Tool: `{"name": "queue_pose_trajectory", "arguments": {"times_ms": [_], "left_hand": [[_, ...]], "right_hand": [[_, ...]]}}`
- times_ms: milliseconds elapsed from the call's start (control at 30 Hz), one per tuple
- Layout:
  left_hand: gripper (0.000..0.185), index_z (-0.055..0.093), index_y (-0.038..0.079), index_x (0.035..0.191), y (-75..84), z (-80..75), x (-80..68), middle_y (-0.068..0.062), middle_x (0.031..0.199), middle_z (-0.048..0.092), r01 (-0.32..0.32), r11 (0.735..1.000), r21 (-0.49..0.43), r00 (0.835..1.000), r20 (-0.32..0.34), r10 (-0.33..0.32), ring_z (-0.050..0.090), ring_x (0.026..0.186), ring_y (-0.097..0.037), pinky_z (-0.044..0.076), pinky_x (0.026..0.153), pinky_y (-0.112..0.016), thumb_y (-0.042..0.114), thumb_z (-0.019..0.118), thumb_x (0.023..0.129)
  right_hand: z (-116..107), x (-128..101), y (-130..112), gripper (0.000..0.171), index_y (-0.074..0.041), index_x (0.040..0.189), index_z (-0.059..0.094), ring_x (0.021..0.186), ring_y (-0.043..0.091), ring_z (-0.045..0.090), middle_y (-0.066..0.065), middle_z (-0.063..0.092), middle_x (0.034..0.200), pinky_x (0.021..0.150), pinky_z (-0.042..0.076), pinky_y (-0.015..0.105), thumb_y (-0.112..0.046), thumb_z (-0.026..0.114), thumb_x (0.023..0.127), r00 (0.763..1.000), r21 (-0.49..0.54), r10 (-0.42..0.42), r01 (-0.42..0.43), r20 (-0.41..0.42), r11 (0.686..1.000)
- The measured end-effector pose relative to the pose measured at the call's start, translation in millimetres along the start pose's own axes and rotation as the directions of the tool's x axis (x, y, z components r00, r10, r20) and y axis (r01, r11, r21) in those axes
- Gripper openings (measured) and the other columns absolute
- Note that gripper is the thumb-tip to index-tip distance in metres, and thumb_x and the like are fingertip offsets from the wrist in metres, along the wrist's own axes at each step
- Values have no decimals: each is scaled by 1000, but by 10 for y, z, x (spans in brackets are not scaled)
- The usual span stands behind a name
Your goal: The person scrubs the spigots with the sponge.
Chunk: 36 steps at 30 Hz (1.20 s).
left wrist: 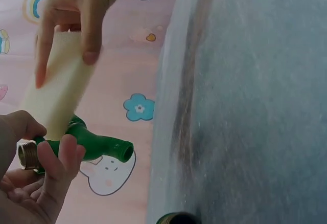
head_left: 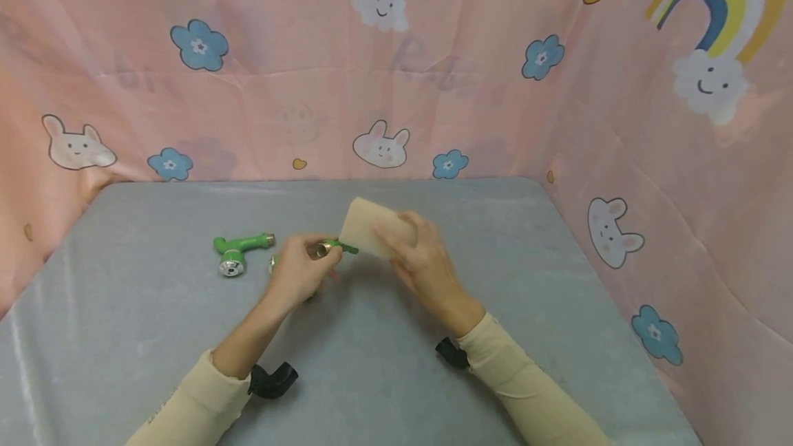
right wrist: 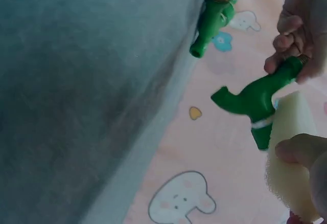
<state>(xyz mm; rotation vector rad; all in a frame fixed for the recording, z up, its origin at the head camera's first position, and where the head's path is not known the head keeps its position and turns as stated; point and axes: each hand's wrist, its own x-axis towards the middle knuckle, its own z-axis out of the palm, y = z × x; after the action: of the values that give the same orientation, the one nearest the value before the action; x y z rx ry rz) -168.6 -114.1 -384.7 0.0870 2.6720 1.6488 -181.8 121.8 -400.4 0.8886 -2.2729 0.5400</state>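
My left hand [head_left: 297, 272] pinches a green tap [right wrist: 258, 96] at its brass threaded end, between thumb and fingers. The tap's spout sticks out freely in the left wrist view. My right hand [head_left: 429, 270] grips a cream sponge [head_left: 370, 224], thumb on one face and fingers on the other. In the right wrist view the sponge's edge lies right at the tap's handle end. Both things are held up above the table. A second green tap [head_left: 241, 248] with a silver cap lies on the table to the left of my left hand.
Part of another green and silver piece [head_left: 272, 264] shows beside my left hand, mostly hidden by it. The grey-covered table [head_left: 495, 239] backs onto a pink printed curtain [head_left: 260, 109]. Black wrist mounts [head_left: 272, 380] hang from both sleeves.
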Motion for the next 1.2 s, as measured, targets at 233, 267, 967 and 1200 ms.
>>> {"name": "queue_pose_trajectory", "arguments": {"times_ms": [233, 267, 967, 1200], "left_hand": [[22, 76, 7, 102, -28, -34, 1, -10, 91, 78, -106, 979, 175, 981, -143, 132, 73, 80, -23, 58, 71, -35, 25, 73, 92], [23, 76, 7, 102, -25, -40, 1, -9, 90, 78, -119, 973, 200, 977, -152, 151, 72, 81, -22, 58, 73, -37, 27, 75, 92], [29, 69, 3, 116, 32, -70, -11, -13, 99, 75, -256, 913, 317, 964, 19, 264, 71, 88, -25, 60, 75, -41, 24, 69, 97], [31, 69, 4, 117, -16, -98, 2, -12, 95, 75, -207, 930, 302, 973, -39, 229, 70, 87, -25, 58, 71, -40, 29, 66, 99]], "right_hand": [[-182, 61, 76, 63, -14, 132, 67, 112, 45, 51, 26, 48, 136, 88, 54, 55, 4, 83, 74, 988, 57, 145, -142, -45, 988], [-208, 65, 83, 62, -12, 132, 67, 114, 46, 50, 26, 47, 137, 87, 54, 55, 5, 82, 74, 988, 88, 148, -144, -48, 986], [-329, 98, 75, 68, -14, 136, 64, 121, 45, 53, 26, 49, 137, 93, 56, 54, 10, 78, 74, 970, 128, 136, -163, 201, 978], [-418, 111, 155, 66, -8, 138, 62, 123, 45, 50, 26, 43, 142, 86, 58, 52, 10, 74, 77, 973, 216, 186, -213, 138, 953]]}}
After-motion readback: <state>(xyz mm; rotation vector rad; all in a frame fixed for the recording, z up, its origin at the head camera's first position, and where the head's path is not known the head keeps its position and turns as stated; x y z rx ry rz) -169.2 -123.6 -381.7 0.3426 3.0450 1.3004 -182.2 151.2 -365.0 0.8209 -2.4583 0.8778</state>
